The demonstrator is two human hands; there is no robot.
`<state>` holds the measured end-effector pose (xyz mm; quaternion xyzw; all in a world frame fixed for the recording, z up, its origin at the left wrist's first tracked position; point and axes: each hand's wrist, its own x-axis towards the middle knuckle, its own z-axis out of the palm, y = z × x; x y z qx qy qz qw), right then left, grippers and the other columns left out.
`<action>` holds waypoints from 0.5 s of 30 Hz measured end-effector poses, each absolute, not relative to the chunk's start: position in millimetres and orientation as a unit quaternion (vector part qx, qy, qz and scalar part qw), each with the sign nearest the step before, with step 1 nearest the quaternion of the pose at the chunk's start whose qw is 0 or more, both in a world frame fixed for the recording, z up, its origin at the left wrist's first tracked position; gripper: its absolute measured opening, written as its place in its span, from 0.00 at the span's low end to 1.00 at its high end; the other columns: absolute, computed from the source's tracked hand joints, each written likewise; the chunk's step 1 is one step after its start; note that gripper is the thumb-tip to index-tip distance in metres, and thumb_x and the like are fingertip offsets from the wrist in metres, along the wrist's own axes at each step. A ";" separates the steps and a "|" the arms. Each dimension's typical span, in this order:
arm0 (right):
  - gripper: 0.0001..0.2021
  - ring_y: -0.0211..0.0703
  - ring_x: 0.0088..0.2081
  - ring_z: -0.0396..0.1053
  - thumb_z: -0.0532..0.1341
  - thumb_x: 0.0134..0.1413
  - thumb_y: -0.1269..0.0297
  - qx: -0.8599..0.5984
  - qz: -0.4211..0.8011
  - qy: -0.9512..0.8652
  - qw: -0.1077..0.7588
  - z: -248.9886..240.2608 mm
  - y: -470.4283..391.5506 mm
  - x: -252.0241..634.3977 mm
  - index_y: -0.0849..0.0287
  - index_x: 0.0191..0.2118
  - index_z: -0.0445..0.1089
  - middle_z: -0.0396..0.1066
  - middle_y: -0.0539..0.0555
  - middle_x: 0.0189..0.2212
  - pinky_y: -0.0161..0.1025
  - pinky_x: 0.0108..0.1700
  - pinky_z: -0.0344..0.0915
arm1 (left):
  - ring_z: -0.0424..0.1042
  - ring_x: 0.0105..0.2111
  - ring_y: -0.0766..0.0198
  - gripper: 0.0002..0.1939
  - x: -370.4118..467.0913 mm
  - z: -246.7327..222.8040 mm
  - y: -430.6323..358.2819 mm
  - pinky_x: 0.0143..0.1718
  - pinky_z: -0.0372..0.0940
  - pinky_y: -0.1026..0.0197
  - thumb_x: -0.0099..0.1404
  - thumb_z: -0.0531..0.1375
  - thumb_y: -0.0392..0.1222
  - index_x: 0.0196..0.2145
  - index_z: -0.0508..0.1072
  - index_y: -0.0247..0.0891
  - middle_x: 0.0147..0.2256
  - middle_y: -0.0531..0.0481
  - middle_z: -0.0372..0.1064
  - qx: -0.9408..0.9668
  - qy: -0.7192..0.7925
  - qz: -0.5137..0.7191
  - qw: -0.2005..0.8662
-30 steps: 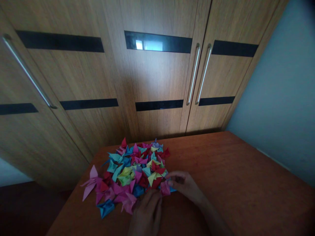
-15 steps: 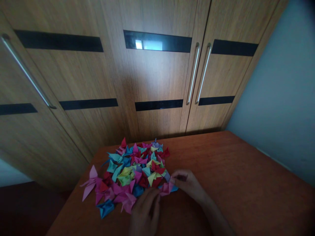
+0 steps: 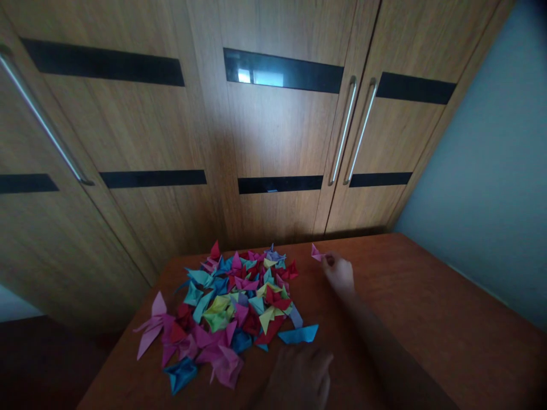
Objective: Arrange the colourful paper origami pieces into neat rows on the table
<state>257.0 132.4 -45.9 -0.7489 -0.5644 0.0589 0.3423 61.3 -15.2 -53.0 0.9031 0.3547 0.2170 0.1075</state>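
My right hand (image 3: 339, 273) reaches to the back of the table, its fingertips pinching a pink origami crane (image 3: 316, 253) by one end. My left hand (image 3: 299, 373) is low over the front of the table, dim, with loosely curled fingers pointing right and nothing visible in them. Just beyond it lies a flat folded blue paper piece (image 3: 299, 335). Left of both hands spreads a pile of folded paper cranes in pink, red, blue, yellow and teal, with a yellow-green crane (image 3: 219, 312) in its middle and a larger pink crane (image 3: 222, 364) at its front.
The brown wooden table (image 3: 410, 319) stands against a wooden wardrobe (image 3: 273, 136) with metal handles. A pale wall (image 3: 482, 216) borders the right side. At the table's left edge lies a pink crane (image 3: 156, 322), and a blue one (image 3: 182, 373) sits near the front.
My right hand has carried the pink crane from the pile's right front to the back of the table. My left hand has shifted right, and the blue piece is now uncovered.
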 end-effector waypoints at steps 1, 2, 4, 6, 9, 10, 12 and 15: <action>0.11 0.44 0.35 0.74 0.54 0.57 0.60 -0.769 0.043 -0.562 0.302 -45.9 141.7 254.6 0.58 0.38 0.72 0.76 0.55 0.31 0.32 0.34 0.62 | 0.74 0.30 0.61 0.14 64.5 -57.6 -13.4 0.30 0.65 0.63 0.53 0.56 0.30 0.37 0.71 0.43 0.31 0.53 0.76 0.900 0.362 0.209 0.123; 0.12 0.45 0.35 0.74 0.54 0.58 0.59 -0.783 0.032 -0.559 0.271 -46.6 150.3 251.7 0.57 0.39 0.72 0.76 0.56 0.32 0.32 0.34 0.62 | 0.74 0.30 0.61 0.14 66.3 -61.7 -11.9 0.30 0.65 0.63 0.53 0.57 0.30 0.37 0.72 0.43 0.32 0.53 0.76 0.897 0.367 0.202 0.141; 0.13 0.47 0.36 0.74 0.53 0.59 0.59 -0.796 0.025 -0.555 0.239 -49.8 164.9 245.7 0.57 0.39 0.72 0.75 0.57 0.32 0.34 0.34 0.62 | 0.73 0.29 0.62 0.14 66.7 -67.4 -9.4 0.29 0.64 0.64 0.53 0.58 0.30 0.37 0.73 0.43 0.32 0.53 0.76 0.893 0.367 0.195 0.170; 0.13 0.50 0.36 0.74 0.53 0.58 0.58 -0.802 0.024 -0.554 0.220 -54.1 175.4 240.3 0.57 0.39 0.72 0.75 0.58 0.32 0.37 0.34 0.63 | 0.73 0.27 0.63 0.14 64.8 -69.2 -6.7 0.28 0.62 0.65 0.52 0.59 0.30 0.36 0.74 0.43 0.31 0.53 0.76 0.896 0.352 0.195 0.188; 0.13 0.52 0.35 0.73 0.53 0.57 0.57 -0.808 0.021 -0.558 0.188 -59.4 184.5 235.0 0.57 0.40 0.71 0.74 0.60 0.33 0.40 0.35 0.64 | 0.72 0.26 0.66 0.12 62.7 -67.4 -2.3 0.25 0.60 0.68 0.52 0.60 0.31 0.34 0.75 0.42 0.28 0.54 0.76 0.903 0.321 0.180 0.222; 0.14 0.52 0.35 0.73 0.53 0.57 0.57 -0.809 0.019 -0.560 0.180 -60.4 186.1 234.0 0.57 0.40 0.71 0.74 0.60 0.33 0.41 0.36 0.64 | 0.72 0.25 0.66 0.11 62.7 -67.1 -1.0 0.24 0.59 0.68 0.53 0.60 0.31 0.34 0.75 0.41 0.28 0.54 0.76 0.905 0.314 0.174 0.230; 0.15 0.53 0.36 0.73 0.52 0.58 0.56 -0.810 0.015 -0.563 0.167 -61.3 187.6 233.0 0.57 0.41 0.71 0.74 0.61 0.33 0.43 0.37 0.64 | 0.72 0.26 0.66 0.09 63.5 -68.2 1.1 0.24 0.58 0.68 0.53 0.60 0.32 0.33 0.75 0.41 0.28 0.54 0.76 0.907 0.306 0.167 0.236; 0.15 0.54 0.37 0.73 0.51 0.58 0.56 -0.810 0.009 -0.566 0.153 -60.7 186.8 232.4 0.57 0.42 0.71 0.74 0.61 0.34 0.44 0.38 0.64 | 0.72 0.28 0.65 0.09 65.3 -72.8 2.3 0.25 0.59 0.67 0.53 0.62 0.33 0.34 0.75 0.40 0.28 0.54 0.76 0.912 0.298 0.160 0.232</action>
